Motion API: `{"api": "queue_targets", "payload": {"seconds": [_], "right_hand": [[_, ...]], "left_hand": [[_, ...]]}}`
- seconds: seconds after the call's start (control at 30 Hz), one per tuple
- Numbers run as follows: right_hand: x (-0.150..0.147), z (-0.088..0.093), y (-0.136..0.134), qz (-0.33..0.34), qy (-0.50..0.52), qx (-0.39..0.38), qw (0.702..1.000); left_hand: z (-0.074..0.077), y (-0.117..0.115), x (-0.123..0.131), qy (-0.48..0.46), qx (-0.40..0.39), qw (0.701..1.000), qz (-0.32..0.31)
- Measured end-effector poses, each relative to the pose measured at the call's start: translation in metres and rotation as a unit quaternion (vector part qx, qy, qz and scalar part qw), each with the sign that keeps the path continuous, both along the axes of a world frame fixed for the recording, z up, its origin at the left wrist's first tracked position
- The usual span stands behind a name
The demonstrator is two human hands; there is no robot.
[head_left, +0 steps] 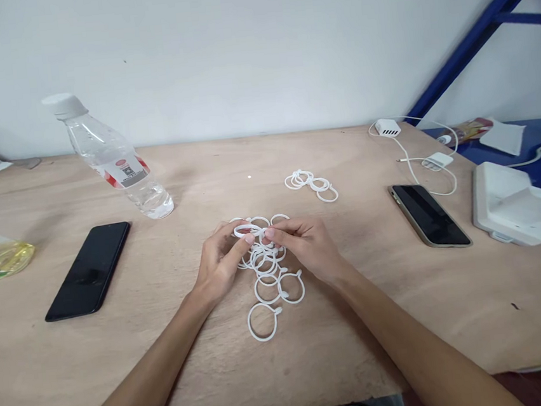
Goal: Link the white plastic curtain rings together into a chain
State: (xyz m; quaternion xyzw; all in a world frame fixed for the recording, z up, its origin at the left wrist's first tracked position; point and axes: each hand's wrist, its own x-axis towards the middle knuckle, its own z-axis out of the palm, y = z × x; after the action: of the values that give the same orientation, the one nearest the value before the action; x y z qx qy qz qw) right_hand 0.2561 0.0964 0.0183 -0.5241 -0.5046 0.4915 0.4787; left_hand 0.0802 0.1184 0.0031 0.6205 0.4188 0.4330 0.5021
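Between my hands is a white plastic ring [248, 229], held just above a loose pile of similar rings. My left hand [218, 259] pinches the ring's left side between thumb and fingers. On its other side, my right hand [306, 244] has thumb and forefinger closed at the small tab. Below lie several overlapping white rings [264, 264], some with small clip-like tabs; a single ring [262, 322] rests nearest to me. Farther back sits a small separate cluster of white rings [310, 183]. My fingers hide part of the pile.
A clear water bottle [124, 169] stands at the back left, near a black phone [89, 270] and a container of yellow liquid [5, 260]. To the right are another phone [429, 215], a white charger [388, 128] with cables, and a white stand [514, 205]. The wooden tabletop [210, 368] meets a white wall.
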Motion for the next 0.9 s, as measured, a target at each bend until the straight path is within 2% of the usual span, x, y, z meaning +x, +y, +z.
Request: {"api": "queue_targets", "payload": {"seconds": [0.17,0.2,0.27,0.33,0.37,0.43,0.5,0.6,0.73,0.83,0.9], "right_hand": [[0.007,0.000,0.003,0.015,-0.023,0.022,0.999],[0.012,0.000,0.005,-0.003,-0.044,0.034,0.998],[0.027,-0.002,0.010,-0.092,-0.124,0.063,0.986],[0.047,-0.008,0.015,-0.214,-0.250,0.085,0.941],[0.057,-0.012,0.018,-0.248,-0.326,0.087,0.908],[0.075,-0.021,0.021,-0.271,-0.443,0.057,0.853],[0.086,-0.028,0.023,-0.266,-0.491,0.020,0.829],[0.090,-0.034,0.025,-0.255,-0.501,0.021,0.827],[0.086,-0.034,0.025,-0.247,-0.471,0.064,0.844],[0.082,-0.030,0.026,-0.262,-0.406,0.075,0.872],[0.081,-0.025,0.026,-0.287,-0.324,0.062,0.900]], "left_hand": [[0.000,0.001,-0.001,0.035,0.023,0.999,-0.006],[0.000,0.001,-0.001,0.040,0.025,0.999,-0.005],[0.000,0.001,-0.001,0.054,0.031,0.998,-0.004],[0.001,0.000,-0.001,0.076,0.042,0.996,-0.005],[0.001,0.000,-0.001,0.090,0.051,0.995,-0.006],[0.002,-0.001,-0.001,0.114,0.076,0.991,-0.004],[0.002,-0.001,0.000,0.132,0.099,0.986,0.002],[0.002,-0.001,0.000,0.141,0.114,0.983,0.013],[0.001,0.000,0.002,0.146,0.122,0.982,0.021],[-0.001,0.000,0.003,0.161,0.143,0.976,0.028],[-0.002,0.001,0.003,0.176,0.159,0.971,0.032]]}}
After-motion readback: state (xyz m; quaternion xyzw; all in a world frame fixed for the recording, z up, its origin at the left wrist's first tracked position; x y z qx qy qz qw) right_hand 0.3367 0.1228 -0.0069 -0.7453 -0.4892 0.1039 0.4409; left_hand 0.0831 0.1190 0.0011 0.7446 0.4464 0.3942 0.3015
